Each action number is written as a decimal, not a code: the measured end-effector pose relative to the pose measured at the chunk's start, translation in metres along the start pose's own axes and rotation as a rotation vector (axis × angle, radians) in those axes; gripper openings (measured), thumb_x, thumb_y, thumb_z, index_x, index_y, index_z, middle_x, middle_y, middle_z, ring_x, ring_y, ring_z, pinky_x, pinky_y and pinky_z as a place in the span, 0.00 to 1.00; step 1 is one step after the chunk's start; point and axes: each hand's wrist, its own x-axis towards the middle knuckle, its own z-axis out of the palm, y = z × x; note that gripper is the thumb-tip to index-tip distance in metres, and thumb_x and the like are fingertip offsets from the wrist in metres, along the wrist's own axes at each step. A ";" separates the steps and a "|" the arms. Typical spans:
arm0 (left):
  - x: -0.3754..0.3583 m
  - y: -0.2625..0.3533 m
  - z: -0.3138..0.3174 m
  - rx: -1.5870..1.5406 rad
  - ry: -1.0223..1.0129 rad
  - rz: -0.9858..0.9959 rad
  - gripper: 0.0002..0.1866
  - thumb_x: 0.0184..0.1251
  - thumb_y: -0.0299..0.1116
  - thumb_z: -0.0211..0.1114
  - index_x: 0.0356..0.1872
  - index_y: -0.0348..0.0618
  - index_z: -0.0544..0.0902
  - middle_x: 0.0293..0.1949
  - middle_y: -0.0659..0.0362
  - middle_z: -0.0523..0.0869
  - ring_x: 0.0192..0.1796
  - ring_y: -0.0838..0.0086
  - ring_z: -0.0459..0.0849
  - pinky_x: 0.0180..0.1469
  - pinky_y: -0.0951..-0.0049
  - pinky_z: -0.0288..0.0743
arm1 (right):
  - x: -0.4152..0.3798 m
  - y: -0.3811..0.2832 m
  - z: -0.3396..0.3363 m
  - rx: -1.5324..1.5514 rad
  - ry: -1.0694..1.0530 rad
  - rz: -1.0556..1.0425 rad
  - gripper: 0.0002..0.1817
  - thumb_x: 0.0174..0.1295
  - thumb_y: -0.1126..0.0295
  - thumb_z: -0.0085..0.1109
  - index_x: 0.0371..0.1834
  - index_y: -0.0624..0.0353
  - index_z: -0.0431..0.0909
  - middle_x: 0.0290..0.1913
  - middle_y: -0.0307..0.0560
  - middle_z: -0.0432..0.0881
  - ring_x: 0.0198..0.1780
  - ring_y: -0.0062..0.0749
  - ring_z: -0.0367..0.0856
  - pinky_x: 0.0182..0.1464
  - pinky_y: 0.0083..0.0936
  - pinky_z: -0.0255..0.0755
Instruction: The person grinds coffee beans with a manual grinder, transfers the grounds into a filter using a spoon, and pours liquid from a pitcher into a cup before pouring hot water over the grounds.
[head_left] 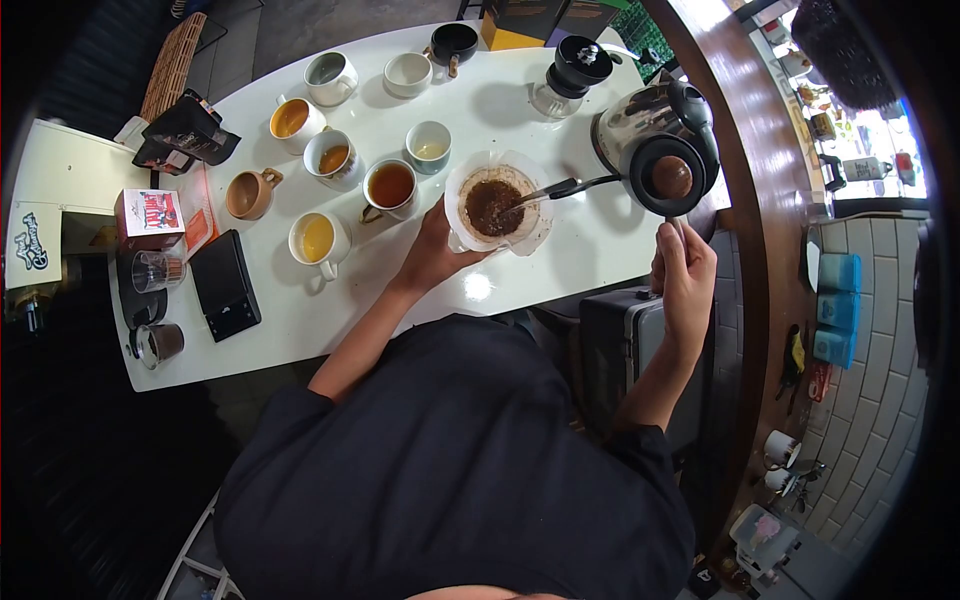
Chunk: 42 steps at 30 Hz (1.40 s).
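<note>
My right hand [685, 268] is closed on the handle of a black gooseneck kettle [645, 190] with a round brown lid knob. The kettle's thin spout reaches left, and its tip is over a pour-over dripper [537, 232]. Inside the dripper, a pale paper filter [508, 163] holds wet dark coffee grounds [492, 207]. My left hand [438, 250] curls round the dripper's near left side, with some fingers hidden behind it. Just left of that hand stands a cup of reddish-brown liquid [391, 186]. What is under the dripper is hidden.
Several cups surround the dripper, including a yellow-filled mug [318, 238] and a pale cup [428, 146]. A large silver kettle [650, 112] stands behind the gooseneck one. A coffee grinder [578, 75] is at the back, a black scale [226, 285] at left. A wooden counter [752, 250] runs along the right.
</note>
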 end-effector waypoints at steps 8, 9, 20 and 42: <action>0.000 -0.003 0.000 -0.002 -0.008 0.009 0.43 0.50 0.33 0.84 0.67 0.40 0.70 0.61 0.51 0.80 0.65 0.59 0.80 0.69 0.60 0.73 | 0.015 -0.001 0.009 -0.039 0.027 0.008 0.12 0.74 0.66 0.57 0.33 0.62 0.78 0.20 0.24 0.64 0.22 0.06 0.58 0.23 0.14 0.50; 0.000 -0.003 0.000 -0.001 -0.006 0.006 0.43 0.50 0.33 0.84 0.67 0.40 0.70 0.61 0.51 0.80 0.65 0.59 0.80 0.69 0.60 0.73 | 0.016 -0.001 0.009 -0.039 0.026 0.007 0.12 0.74 0.66 0.57 0.33 0.62 0.78 0.20 0.24 0.64 0.22 0.06 0.58 0.23 0.14 0.50; -0.002 -0.002 -0.001 0.008 -0.004 0.007 0.43 0.51 0.31 0.83 0.68 0.39 0.70 0.62 0.51 0.80 0.66 0.60 0.79 0.70 0.61 0.71 | 0.021 -0.011 0.011 0.007 -0.007 -0.021 0.13 0.74 0.66 0.57 0.31 0.61 0.76 0.20 0.24 0.64 0.22 0.06 0.59 0.24 0.14 0.50; 0.002 0.010 -0.001 -0.053 -0.027 0.028 0.32 0.55 0.35 0.80 0.60 0.35 0.78 0.56 0.52 0.86 0.60 0.61 0.84 0.65 0.62 0.74 | 0.007 -0.017 0.010 -0.103 0.032 -0.084 0.16 0.71 0.67 0.59 0.26 0.67 0.72 0.20 0.32 0.64 0.25 0.13 0.60 0.26 0.23 0.54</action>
